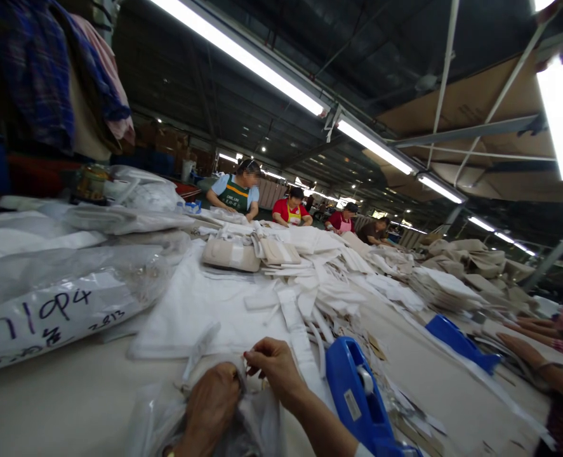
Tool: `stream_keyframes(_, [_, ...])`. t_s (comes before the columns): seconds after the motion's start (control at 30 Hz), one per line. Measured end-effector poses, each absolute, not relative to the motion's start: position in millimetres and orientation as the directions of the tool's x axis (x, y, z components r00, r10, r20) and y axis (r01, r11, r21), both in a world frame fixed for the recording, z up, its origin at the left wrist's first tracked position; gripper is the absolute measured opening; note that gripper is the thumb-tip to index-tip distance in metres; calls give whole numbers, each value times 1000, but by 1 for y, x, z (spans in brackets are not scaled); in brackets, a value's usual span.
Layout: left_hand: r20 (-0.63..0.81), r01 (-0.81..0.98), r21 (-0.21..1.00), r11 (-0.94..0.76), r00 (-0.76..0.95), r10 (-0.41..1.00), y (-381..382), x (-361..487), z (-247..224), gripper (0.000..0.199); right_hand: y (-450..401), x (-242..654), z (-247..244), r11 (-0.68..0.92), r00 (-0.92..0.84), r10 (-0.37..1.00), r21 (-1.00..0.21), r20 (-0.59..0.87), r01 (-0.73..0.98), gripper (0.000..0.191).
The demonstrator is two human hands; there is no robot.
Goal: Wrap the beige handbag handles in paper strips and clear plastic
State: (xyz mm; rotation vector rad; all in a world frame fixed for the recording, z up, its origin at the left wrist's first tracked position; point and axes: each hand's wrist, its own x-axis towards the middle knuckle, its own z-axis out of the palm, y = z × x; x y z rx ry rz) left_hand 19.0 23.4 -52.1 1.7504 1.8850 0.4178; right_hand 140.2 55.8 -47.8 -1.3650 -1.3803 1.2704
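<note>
"2813" can be read in dark marker on the wrapped package (72, 304) at the left; white lettering is borne by a green apron (233, 197) across the table (433, 374). The plastic bag (264, 425) is placed at the near side, gripped by the left hand (213, 401). Over it, thumb and forefinger of the right hand (275, 369) are held narrowly together; whether anything is pinched cannot be told. Bare tabletop is seen left of the bag and right of the blue tape dispenser (360, 397).
</note>
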Motion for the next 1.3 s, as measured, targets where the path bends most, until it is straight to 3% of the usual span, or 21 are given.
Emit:
stream_keyframes(0.17, [-169,822,555,125,-35,985,23,20,-50,32,62,140,-53,-66,-3,998,-974,-69,219,25])
stream_keyframes(0.57, [-188,804,573,157,-57,980,28,19,-55,31,55,146,-39,-237,-185,948,-963,-258,129,35])
stream_keyframes(0.83, [-166,772,618,147,-54,985,26,20,-53,28,62,150,-47,-229,-97,967,-971,-235,70,34])
stream_keyframes(1.3, [-175,765,621,172,-79,981,26,20,-54,27,60,145,-40,-229,-259,934,-969,-246,92,29])
